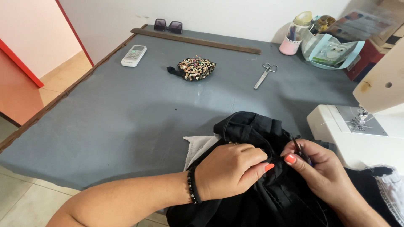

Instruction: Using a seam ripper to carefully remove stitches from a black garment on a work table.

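Black garment [269,185] bunched at near table [105,126] edge, right in front of sewing machine [357,134], partly draped off the edge. Left hand [229,170] closed, thumb and fingers pinching a fold of the black cloth. Right hand [322,168] pressed together around a thin dark tool [299,149], likely a seam ripper or small snips; tip hard to make out. Thumbs nearly touching over the same seam.

Risks, judged from this pose:
- Tool tip very near left thumb; slip along taut cloth could nick it.
- Black thread on black cloth, low contrast; easy to cut fabric instead of stitch.
- Loose bulk hanging off table; weight could drag seam out of the pinch.
- White lining piece [202,145] under the fold; could get caught by the tip.

Materials:
- Garment: matte black woven, thick folded seams, soft and floppy.
- Table cover: grey cloth, flat, slightly creased.
- Machine: white hard plastic, metal needle plate.
- Scissors [265,75]: bare steel, lying shut, well apart from hands.
- Sequin piece [194,68]: glittery, bumpy mound with black strap.
- Remote [134,55]: white plastic slab.
- Ruler [195,40]: long dark wooden strip at far edge.
- Sunglasses [168,25]: dark, glossy, by the wall.
- Bracelet [192,185]: dark beads on left wrist.
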